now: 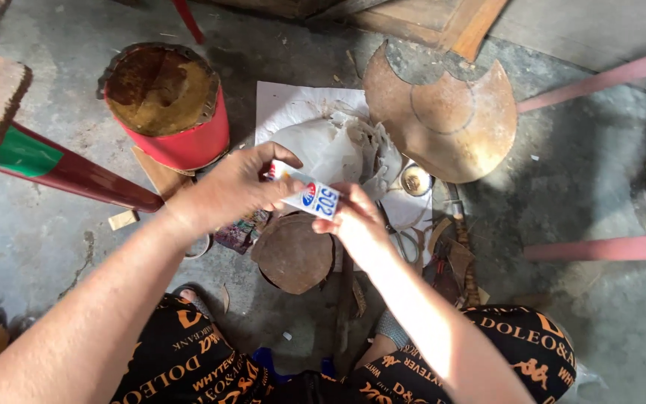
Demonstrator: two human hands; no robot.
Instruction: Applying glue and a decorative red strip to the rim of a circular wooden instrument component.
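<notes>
Both hands hold a small white glue bottle [314, 199] just above a round brown leather piece [293, 253] on the concrete floor [54, 239]. The left hand [237, 187] wraps the bottle's body; the right hand [357, 221] pinches its other end, fingers closed on it. Beyond the leather piece lie crumpled white plastic [330, 150] and a large notched brown disc [443, 112]; to its left stands a red drum [170, 105]. A hard squeeze could likely spurt glue onto the fingers or leather, since the bottle sits directly over both.
</notes>
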